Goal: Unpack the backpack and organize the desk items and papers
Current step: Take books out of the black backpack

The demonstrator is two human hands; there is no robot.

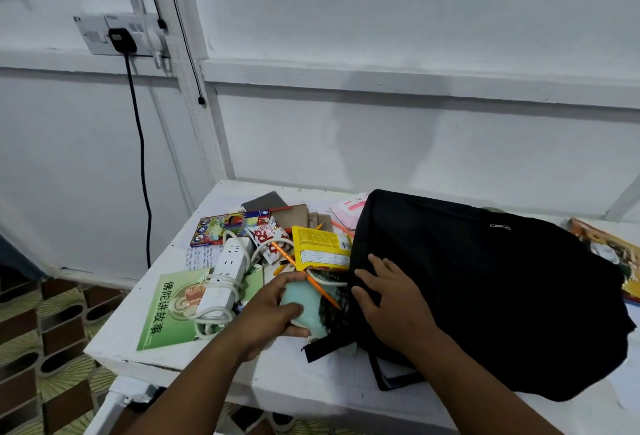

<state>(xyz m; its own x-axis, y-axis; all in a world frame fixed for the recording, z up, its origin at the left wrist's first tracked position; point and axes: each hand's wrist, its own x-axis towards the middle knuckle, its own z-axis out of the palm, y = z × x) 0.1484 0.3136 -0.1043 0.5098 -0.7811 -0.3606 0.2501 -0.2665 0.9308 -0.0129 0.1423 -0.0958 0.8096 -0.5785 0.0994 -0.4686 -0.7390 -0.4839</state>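
Note:
A black backpack [485, 282] lies on its side on the white desk [263, 375], its mouth facing left. My right hand [388, 292] rests flat on the backpack's left edge, fingers spread. My left hand [273, 313] grips a pale teal book [313, 303] that sticks out of the mouth. An orange pencil [304, 273] lies across that book. Spilled items lie to the left: a yellow packet [320, 251], a white power strip [227, 273] wrapped in its cord, a green booklet [162, 313], a coloured-pencil box [225, 226] and a red-and-white packet [268, 233].
Brown card and a dark notebook [265, 201] lie at the desk's back, with pink paper [349, 209] beside the backpack. A colourful book [613, 254] lies at the right edge. A wall socket [114, 36] with a black cable hangs at the left. Patterned floor shows below.

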